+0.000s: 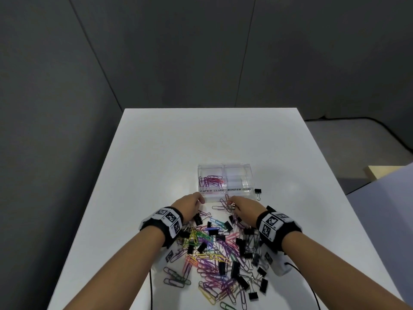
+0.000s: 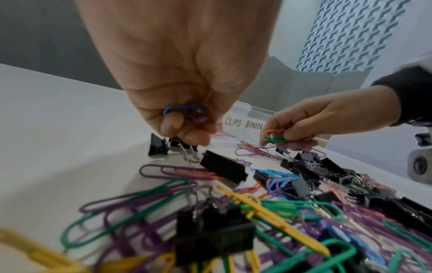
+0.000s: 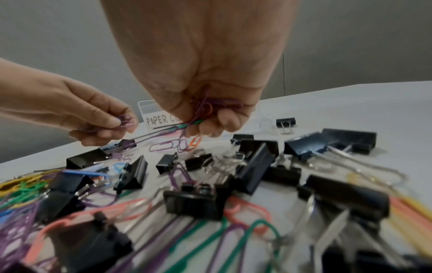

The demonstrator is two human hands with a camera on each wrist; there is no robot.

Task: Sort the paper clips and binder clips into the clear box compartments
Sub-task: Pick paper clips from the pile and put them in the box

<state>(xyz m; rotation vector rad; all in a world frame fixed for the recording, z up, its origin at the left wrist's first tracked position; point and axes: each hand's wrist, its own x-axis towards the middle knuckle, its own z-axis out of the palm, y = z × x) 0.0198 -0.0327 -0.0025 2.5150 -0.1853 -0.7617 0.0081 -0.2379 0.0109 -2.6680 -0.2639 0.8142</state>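
A clear box [image 1: 224, 173] with compartments labelled PAPER CLIPS and BINDER CLIPS stands mid-table; several paper clips [image 1: 211, 181] lie in its left compartment. My left hand [image 1: 192, 205] [image 2: 187, 127] hovers just before the box's front left and holds blue and purple paper clips [image 2: 187, 111] in curled fingers. My right hand [image 1: 242, 208] [image 3: 210, 118] hovers before the box's front middle and grips a bunch of purple, orange and green paper clips [image 3: 210, 107]. A mixed pile [image 1: 219, 251] of coloured paper clips and black binder clips lies under both wrists.
One black binder clip [image 1: 258, 193] sits alone by the box's right front corner. A few loose paper clips [image 1: 221, 205] lie between the hands. The white table [image 1: 156, 153] stretches bare beyond the box. Black cables [image 1: 150, 287] run off the near edge.
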